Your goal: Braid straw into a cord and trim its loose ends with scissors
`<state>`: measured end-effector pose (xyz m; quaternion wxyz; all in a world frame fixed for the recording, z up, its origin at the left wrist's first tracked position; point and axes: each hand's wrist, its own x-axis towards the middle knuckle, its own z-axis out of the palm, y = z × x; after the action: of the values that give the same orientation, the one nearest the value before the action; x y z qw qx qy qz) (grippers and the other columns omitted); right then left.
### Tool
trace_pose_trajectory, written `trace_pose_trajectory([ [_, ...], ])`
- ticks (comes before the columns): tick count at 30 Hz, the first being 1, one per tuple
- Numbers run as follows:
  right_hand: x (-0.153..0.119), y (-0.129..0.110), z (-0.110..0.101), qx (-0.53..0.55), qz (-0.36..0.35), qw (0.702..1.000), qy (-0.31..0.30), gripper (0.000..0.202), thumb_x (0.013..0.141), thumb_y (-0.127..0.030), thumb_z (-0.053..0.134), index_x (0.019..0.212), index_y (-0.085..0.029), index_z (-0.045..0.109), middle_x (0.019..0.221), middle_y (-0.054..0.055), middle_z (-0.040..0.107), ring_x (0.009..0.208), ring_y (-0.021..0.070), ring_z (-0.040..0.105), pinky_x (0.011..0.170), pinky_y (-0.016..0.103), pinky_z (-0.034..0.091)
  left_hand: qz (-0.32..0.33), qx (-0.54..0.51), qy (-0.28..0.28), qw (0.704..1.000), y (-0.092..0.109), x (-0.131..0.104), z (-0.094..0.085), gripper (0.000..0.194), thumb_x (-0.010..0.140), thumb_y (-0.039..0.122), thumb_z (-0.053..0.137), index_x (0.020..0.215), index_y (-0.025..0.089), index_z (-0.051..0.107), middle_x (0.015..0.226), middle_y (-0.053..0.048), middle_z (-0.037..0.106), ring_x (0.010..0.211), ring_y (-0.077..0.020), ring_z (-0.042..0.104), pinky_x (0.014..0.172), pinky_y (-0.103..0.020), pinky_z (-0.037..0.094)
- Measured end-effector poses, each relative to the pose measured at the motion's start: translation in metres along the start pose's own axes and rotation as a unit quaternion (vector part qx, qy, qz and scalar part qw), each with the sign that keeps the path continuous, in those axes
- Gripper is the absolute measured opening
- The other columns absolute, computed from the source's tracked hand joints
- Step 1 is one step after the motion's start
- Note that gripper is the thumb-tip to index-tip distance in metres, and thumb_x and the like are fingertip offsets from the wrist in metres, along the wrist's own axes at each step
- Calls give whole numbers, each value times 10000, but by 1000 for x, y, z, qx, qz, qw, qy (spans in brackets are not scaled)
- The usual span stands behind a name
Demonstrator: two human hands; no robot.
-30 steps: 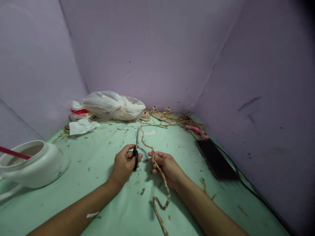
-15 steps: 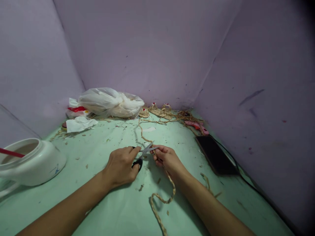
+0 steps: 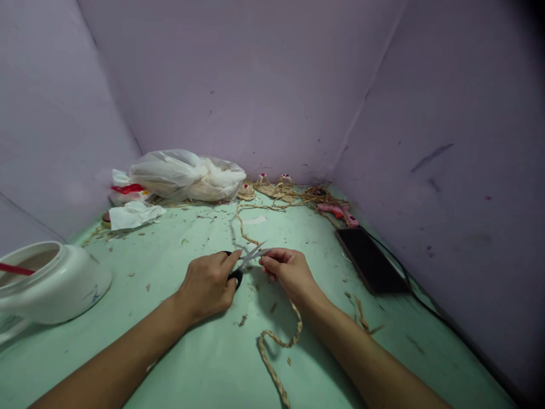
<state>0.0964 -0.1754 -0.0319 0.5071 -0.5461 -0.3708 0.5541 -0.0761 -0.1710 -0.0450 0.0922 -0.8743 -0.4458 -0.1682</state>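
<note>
My left hand is closed on the black handles of a pair of scissors, whose blades are spread and point toward my right hand. A braided straw cord is pinched between the thumb and fingers of my right hand, right at the blades. From under that hand the cord curves down toward the front of the table. Beyond the blades it runs on to the back. Whether the blades have cut into it I cannot tell.
A white pot with a red stick stands at left. A plastic bag, a tissue and small woven pieces with red beads lie along the back wall. At right are a pink tool, a black phone and a cable. Straw scraps are scattered about.
Both hands keep nearly the same place, with a slight shift of the whole view. My right fingers have moved a little along the cord by the blades, which remain spread.
</note>
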Motion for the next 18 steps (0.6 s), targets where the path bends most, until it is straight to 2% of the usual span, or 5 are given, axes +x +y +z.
trace_pose_trajectory([
  [6,-1,-1,0,13,2,1000,14,28,541,-147,621,558,-136,602,392,-34,522,351,58,383,375,200,282,9,0,-3,1000,-3,1,0,451,689,152,424,1126,163,533,734,-47,647,614,-186,596,544,-281,448],
  [9,-1,-2,-1,22,-1,999,25,64,535,-140,631,596,-130,613,399,-32,531,359,61,396,382,201,295,-2,-44,0,999,-4,1,1,437,683,143,424,1100,181,548,769,-43,669,657,-183,612,584,-276,460],
  [12,-1,-3,-1,47,12,998,28,88,520,-117,645,603,-125,617,436,-20,555,392,66,441,403,199,335,-70,-134,27,988,-6,3,1,390,689,167,431,1051,206,570,866,-17,678,736,-160,620,658,-249,463],
  [15,-2,-3,0,73,37,996,20,118,504,-98,659,611,-124,615,487,-9,580,407,65,470,418,198,376,-139,-186,47,972,-7,5,-1,360,688,227,463,1029,195,572,850,-1,671,712,-141,615,661,-223,458],
  [18,-4,-3,1,97,35,994,24,143,499,-86,666,628,-122,615,510,-14,583,414,66,486,445,207,422,-103,-149,41,983,-5,4,-2,417,673,244,484,1083,187,537,935,-24,650,800,-170,607,711,-260,453],
])
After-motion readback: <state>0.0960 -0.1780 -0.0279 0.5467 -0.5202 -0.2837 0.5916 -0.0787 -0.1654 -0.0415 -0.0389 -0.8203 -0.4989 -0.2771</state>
